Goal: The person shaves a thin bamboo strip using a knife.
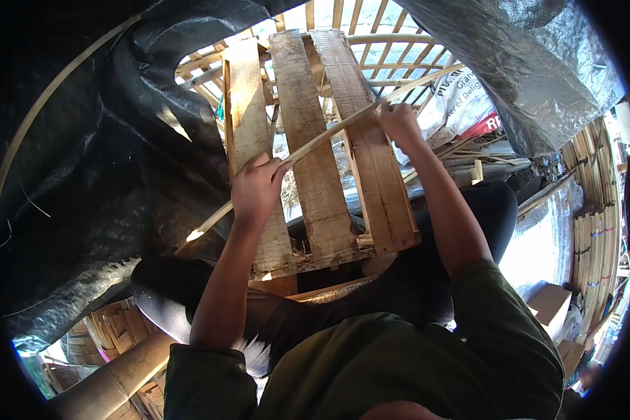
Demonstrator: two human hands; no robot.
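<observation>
A long, pale bamboo strip (pixel 323 138) runs slantwise across a slatted wooden bench (pixel 320 189), its low end at the left and its far end at the upper right. My left hand (pixel 256 187) is closed round the strip above the left plank, thumb lying along it. Farther up, my right hand (pixel 399 124) grips the same strip near the right plank, its fingers curled and partly hidden. The bench has three rough planks with gaps between them, and it stands between my legs.
Black plastic sheeting (pixel 84 154) hangs at the left, with a curved strip over it. Silver-grey sheeting (pixel 539 70) droops at upper right above a printed white sack (pixel 462 105). Bundled strips (pixel 595 238) and a cardboard box (pixel 549 308) stand right; a thick bamboo pole (pixel 112 378) lies lower left.
</observation>
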